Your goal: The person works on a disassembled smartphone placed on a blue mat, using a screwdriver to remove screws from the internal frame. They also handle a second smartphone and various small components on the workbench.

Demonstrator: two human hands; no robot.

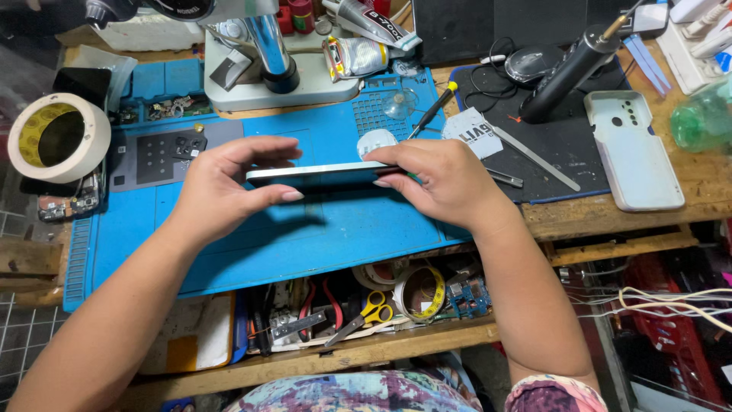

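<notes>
A slim phone (320, 174) with a pale edge is held edge-on, level, a little above the blue work mat (305, 236). My left hand (225, 187) pinches its left end between thumb and fingers. My right hand (442, 183) grips its right end, fingers curled over the top edge. The phone's shadow falls on the mat just below it.
A microscope base (267, 76) stands behind the mat, with glue tubes (358, 53) beside it. A roll of tape (57, 137) lies at left. At right are a black mat with a rotary tool (568, 72), a pale phone case (633, 149), and metal tweezers (534, 156). Scissors (362, 317) lie on the lower shelf.
</notes>
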